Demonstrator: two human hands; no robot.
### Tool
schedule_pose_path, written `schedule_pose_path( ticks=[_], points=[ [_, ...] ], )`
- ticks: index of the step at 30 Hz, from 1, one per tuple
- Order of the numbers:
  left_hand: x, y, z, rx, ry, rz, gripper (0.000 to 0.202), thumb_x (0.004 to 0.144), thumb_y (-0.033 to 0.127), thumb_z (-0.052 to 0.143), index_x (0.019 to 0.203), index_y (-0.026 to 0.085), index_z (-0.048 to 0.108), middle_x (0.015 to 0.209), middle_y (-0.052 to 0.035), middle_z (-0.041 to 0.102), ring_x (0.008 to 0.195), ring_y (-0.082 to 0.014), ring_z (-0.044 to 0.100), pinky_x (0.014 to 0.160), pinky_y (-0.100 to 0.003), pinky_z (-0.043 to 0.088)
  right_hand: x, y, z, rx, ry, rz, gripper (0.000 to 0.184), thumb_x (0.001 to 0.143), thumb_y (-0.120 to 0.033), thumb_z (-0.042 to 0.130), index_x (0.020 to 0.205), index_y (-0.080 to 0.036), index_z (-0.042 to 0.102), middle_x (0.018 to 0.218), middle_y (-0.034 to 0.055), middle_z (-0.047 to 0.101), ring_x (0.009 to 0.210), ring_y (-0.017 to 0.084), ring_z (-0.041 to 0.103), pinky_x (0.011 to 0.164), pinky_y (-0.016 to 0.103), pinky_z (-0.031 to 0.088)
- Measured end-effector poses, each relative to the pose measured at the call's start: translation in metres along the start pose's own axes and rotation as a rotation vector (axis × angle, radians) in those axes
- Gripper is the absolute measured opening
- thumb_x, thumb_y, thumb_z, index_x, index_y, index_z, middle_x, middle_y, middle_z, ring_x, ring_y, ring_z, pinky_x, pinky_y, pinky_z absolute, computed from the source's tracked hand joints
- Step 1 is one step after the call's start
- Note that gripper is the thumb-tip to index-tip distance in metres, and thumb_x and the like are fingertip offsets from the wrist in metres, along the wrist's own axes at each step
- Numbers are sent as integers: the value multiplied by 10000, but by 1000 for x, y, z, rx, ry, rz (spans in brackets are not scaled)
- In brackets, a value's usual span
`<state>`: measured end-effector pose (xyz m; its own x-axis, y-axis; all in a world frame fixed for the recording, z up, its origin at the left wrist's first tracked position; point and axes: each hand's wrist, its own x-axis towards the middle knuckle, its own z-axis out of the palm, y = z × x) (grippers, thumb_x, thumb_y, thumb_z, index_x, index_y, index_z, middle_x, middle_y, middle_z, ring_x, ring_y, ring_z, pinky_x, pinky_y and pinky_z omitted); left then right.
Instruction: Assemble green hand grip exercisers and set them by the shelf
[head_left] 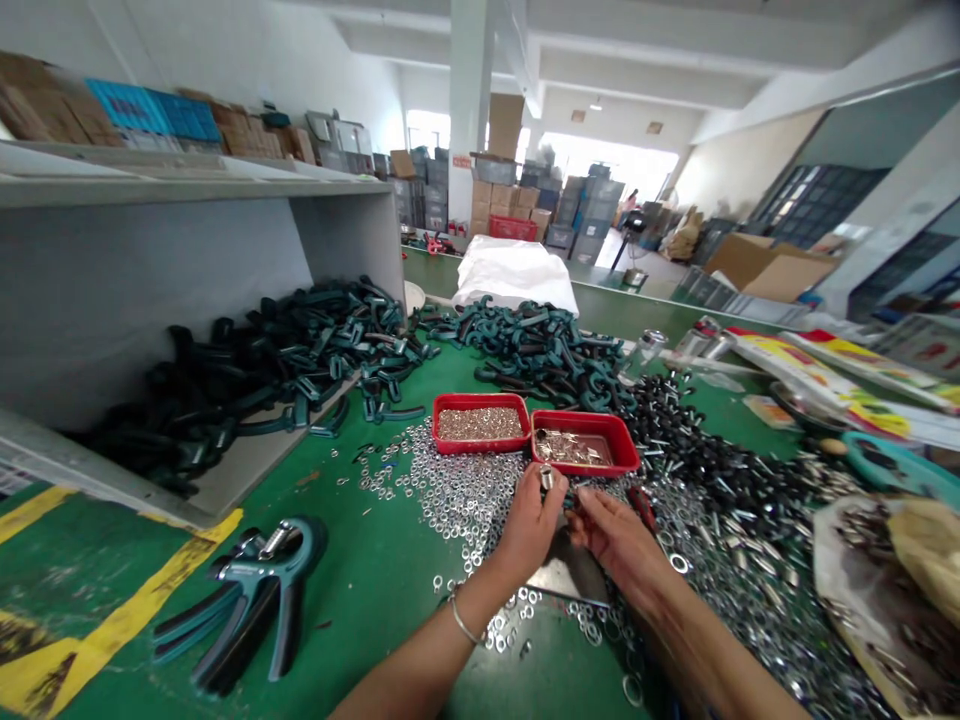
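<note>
My left hand (527,515) is closed around a small shiny metal cylinder (547,478), which shows above its fingers. Close beside it, my right hand (613,530) has its fingers pinched together; what is between them is too small and hidden to name. Both hands are just in front of two red trays: the left tray (480,448) holds many tiny metal pieces, the right tray (626,462) holds thin metal pins. Beneath the hands lies a flat metal plate (574,570), partly covered. Loose metal washers (461,510) are spread around it.
Hand grip exercisers (262,590) lie at lower left. Teal and black handles are heaped in a grey shelf box (352,240) and in a pile (540,345) behind the trays. To the right spread black-headed parts (720,450), metal sleeves and a paper-lined container (832,560).
</note>
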<state>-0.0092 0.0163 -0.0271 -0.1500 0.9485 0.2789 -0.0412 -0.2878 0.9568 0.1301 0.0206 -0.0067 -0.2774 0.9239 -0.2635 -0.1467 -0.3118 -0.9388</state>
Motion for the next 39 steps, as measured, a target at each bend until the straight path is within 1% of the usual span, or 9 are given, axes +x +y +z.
schedule_pose_path(
  ticks=[5, 12, 16, 19, 24, 29, 34, 37, 39],
  points=[
    [-4, -5, 3, -12, 16, -59, 200, 945, 391, 522, 937, 211, 609, 956, -66, 617, 935, -223, 548, 928, -353, 383, -9, -2, -7, -226, 1, -106, 321, 817, -469, 716, 926, -189, 604, 805, 12, 653, 666, 158, 640, 685, 317, 556],
    [-1, 6, 3, -169, -35, -194, 273, 924, 454, 546, 1026, 219, 642, 1020, -54, 663, 984, -225, 581, 939, -327, 397, -12, -1, -6, -979, 138, -703, 219, 947, -344, 559, 1101, -248, 681, 1021, 77, 714, 971, 246, 654, 903, 418, 514],
    [2, -6, 3, -217, 8, -323, 340, 889, 522, 576, 998, 204, 631, 943, -39, 666, 870, -208, 595, 822, -312, 444, -17, 7, -19, -1182, -6, -692, 403, 996, -289, 461, 1395, -268, 513, 1244, 94, 662, 1113, 232, 620, 976, 417, 488],
    [1, -22, 5, -395, 6, -438, 387, 840, 568, 621, 947, 196, 614, 855, -18, 650, 722, -171, 581, 691, -288, 457, -24, 6, -70, -1300, 32, -541, 413, 992, -309, 467, 1400, -253, 487, 1268, 76, 639, 1135, 205, 605, 987, 370, 479],
    [-4, -40, 13, -740, -35, -571, 392, 769, 497, 741, 887, 168, 564, 795, -10, 628, 665, -118, 552, 630, -242, 448, -17, -16, -195, -1457, 658, -337, 229, 942, -217, 445, 1071, -117, 605, 1061, 174, 629, 1035, 282, 593, 933, 437, 452],
    [-5, -47, 12, -788, -47, -603, 384, 757, 439, 776, 868, 154, 543, 778, -8, 621, 651, -103, 553, 616, -232, 450, 4, -33, -254, -1493, 717, -206, 73, 777, -128, 609, 836, -165, 588, 903, 121, 625, 910, 270, 613, 825, 376, 456],
    [1, -44, 6, -785, 39, -594, 396, 745, 439, 780, 868, 156, 531, 765, -10, 615, 656, -112, 566, 616, -243, 454, 5, -48, -239, -1475, 715, -241, 63, 818, -199, 574, 876, -176, 561, 905, 140, 639, 902, 296, 620, 807, 414, 460],
    [2, -33, 11, -792, 54, -616, 397, 744, 439, 779, 853, 158, 520, 753, -12, 615, 641, -114, 564, 624, -252, 455, -6, -45, -181, -1197, 637, -378, 257, 895, -341, 552, 1101, -190, 525, 972, 123, 669, 892, 271, 656, 827, 416, 498],
    [0, -23, 16, -790, 41, -614, 387, 752, 439, 771, 847, 160, 521, 748, -10, 616, 630, -111, 558, 623, -250, 449, -16, -36, -123, -782, 385, -441, 307, 925, -409, 541, 1162, -222, 484, 965, 86, 695, 844, 241, 690, 799, 398, 542]
  ],
)
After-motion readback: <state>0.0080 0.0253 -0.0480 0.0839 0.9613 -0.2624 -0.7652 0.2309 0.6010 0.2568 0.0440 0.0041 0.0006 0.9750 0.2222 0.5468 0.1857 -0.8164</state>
